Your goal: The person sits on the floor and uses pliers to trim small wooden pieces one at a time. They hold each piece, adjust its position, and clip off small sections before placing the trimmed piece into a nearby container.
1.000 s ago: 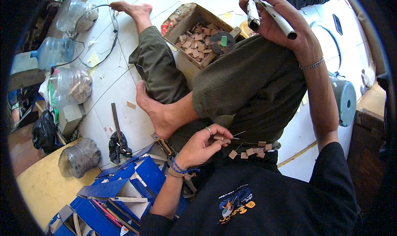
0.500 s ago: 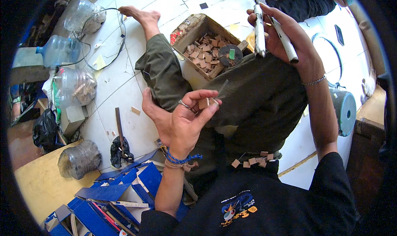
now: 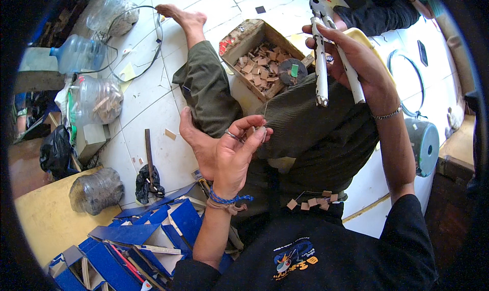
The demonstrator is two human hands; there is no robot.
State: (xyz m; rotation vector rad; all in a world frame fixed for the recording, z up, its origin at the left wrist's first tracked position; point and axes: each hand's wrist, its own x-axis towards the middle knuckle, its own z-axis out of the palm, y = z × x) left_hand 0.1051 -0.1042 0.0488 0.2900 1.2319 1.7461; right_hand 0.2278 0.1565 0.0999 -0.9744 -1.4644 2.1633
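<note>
1. White two-armed tool (image 3: 320, 74) is resting in the right hand (image 3: 362, 56), toward the right; reading from the left, the left hand (image 3: 235, 151) is pinching, thumb and index tips nearly meeting, though whether anything is caught between them is too hidden to tell.
2. Next along, a wooden box (image 3: 277, 37) is holding loose brown squares (image 3: 262, 67) and a dark disc (image 3: 292, 71).
3. Farther right, a cluster of wired squares (image 3: 313, 203) is lying on the lap (image 3: 310, 176).
4. Rightmost, the right hand is curling half open around the tool, whose lower ends are standing apart.
5. Fine fingertip work seems to be going on, the tool idling; a next move would probably be calling for a steady pinch and a firmer tool grip.
</note>
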